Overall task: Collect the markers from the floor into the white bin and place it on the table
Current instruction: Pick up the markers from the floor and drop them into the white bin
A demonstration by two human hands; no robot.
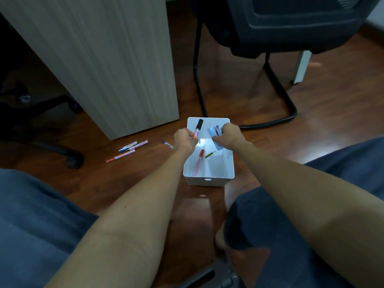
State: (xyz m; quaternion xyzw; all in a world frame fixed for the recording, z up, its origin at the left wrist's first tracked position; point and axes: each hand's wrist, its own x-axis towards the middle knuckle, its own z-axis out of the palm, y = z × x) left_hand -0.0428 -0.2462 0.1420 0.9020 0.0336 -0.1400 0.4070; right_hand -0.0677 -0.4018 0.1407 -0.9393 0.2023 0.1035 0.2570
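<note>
The white bin (pixel 226 163) stands on the wooden floor in front of me, with a red marker (pixel 198 161) and a thin green pen (pixel 209 154) lying inside. My left hand (pixel 184 139) is over the bin's left rim, shut on an orange marker with a black cap (pixel 198 127). My right hand (pixel 228 136) hovers over the bin's far right part, shut on a bunch of grey and dark pens (pixel 216 130). Left of the bin, several markers (pixel 128 149) and a blue pen (pixel 167 144) lie on the floor.
A pale wooden desk panel (pixel 108 59) rises behind the floor markers. A black chair with a sled base (pixel 286 113) stands at the back right, and an office chair's wheel (pixel 73 161) sits at the left. My knees frame the bottom corners.
</note>
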